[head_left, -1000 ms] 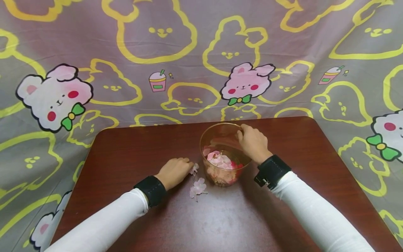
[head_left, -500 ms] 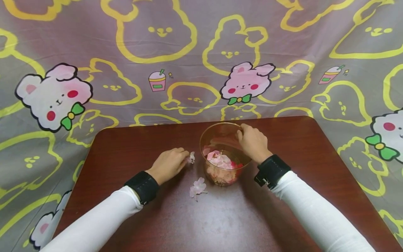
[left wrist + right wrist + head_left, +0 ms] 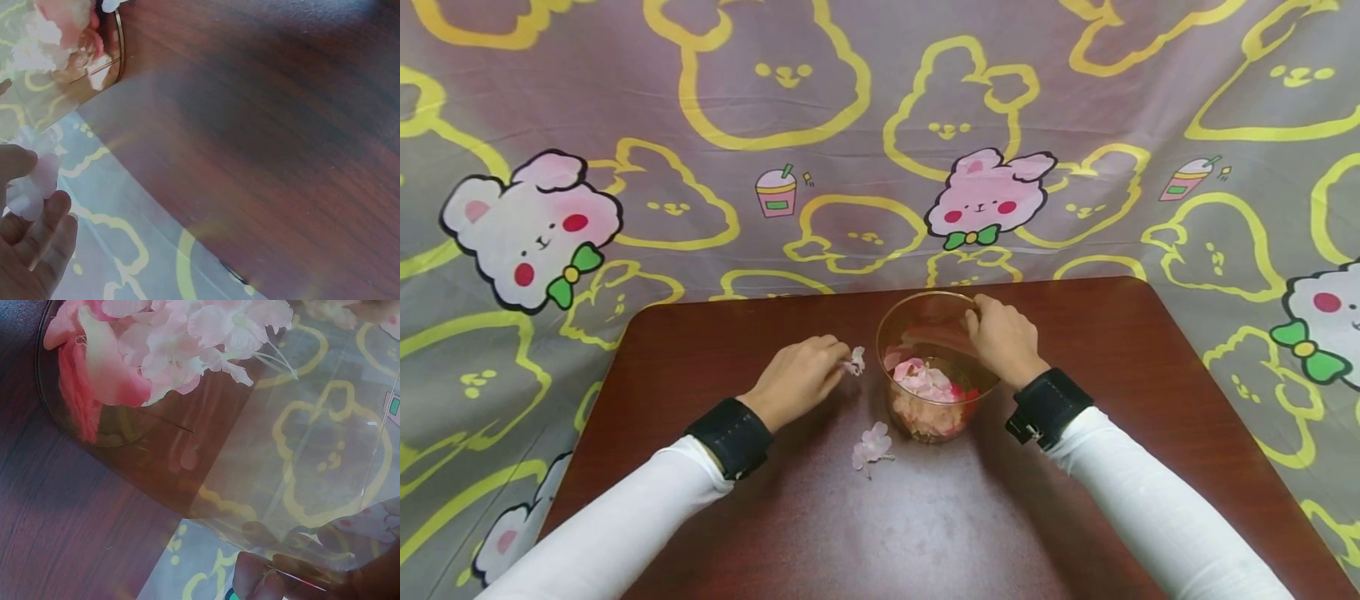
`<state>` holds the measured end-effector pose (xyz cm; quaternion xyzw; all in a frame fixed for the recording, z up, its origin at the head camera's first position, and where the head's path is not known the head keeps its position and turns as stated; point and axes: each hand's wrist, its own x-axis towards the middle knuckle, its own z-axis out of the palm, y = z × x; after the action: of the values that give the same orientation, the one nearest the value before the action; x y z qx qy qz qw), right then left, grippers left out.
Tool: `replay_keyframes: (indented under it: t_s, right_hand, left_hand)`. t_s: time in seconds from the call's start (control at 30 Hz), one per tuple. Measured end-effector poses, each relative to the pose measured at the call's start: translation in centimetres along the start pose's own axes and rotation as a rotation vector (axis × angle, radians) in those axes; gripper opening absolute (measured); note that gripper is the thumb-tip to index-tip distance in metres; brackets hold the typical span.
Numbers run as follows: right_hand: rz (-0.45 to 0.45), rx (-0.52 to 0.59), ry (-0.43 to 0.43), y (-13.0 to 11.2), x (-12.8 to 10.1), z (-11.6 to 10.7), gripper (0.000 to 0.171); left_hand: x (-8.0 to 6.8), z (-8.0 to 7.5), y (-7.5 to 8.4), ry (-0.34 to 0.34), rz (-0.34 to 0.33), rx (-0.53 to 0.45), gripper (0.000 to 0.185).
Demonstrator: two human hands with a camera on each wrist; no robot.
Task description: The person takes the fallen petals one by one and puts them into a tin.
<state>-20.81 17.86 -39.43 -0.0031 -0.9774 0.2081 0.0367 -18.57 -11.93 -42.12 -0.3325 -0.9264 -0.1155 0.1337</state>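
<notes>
While the cartoon-print cloth (image 3: 850, 125) hangs behind, the dark wood bench (image 3: 925, 517) carries a clear bowl (image 3: 934, 367) of soft petals. The right hand (image 3: 1002, 337) grips the bowl's far rim. Left of the bowl, the left hand (image 3: 799, 379) pinches a flimsy, weightless pink blossom (image 3: 854, 361), best held lightly; a second blossom (image 3: 871, 445) lies nearer the person.

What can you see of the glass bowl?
The glass bowl is clear, round and deep, with a thin gold-looking rim. It stands upright near the middle of the dark wooden table. Pink, white and red flower petals fill its lower part. The right hand grips its far right rim, fingertips over the edge. The left hand is apart from it, pinching a small pale flower just left of the bowl.
</notes>
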Motion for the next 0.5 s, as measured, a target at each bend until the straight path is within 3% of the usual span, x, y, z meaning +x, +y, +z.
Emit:
replay_keyframes:
  t_s: [0.5]
  right_hand:
    - [0.004,-0.001,-0.011,0.0,0.1,0.0,0.022]
  left_hand:
    - [2.0,-3.1,0.6,0.011,-0.010,-0.052,0.008]
